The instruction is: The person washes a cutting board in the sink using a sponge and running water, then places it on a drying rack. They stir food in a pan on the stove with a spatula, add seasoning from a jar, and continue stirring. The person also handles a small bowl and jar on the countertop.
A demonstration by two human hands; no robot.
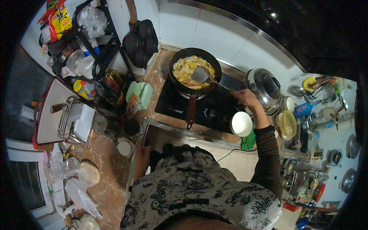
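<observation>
My right hand grips the handle of a metal wok spatula. The spatula's blade lies on cooked yellow egg mixed with paler pieces in a dark wok. That wok sits on a black glass cooktop, its brown handle pointing towards me. Below my right wrist stands a white bowl, with nothing seen inside. At the edge of the left counter, my left hand hangs low beside my apron; its fingers are partly hidden, and no object shows in it.
A lidded steel pot stands right of the wok. Green cloth hangs at the counter's front edge. A mint-green box and a black rack are at left, near a knife holder. A yellow basket lies farther right.
</observation>
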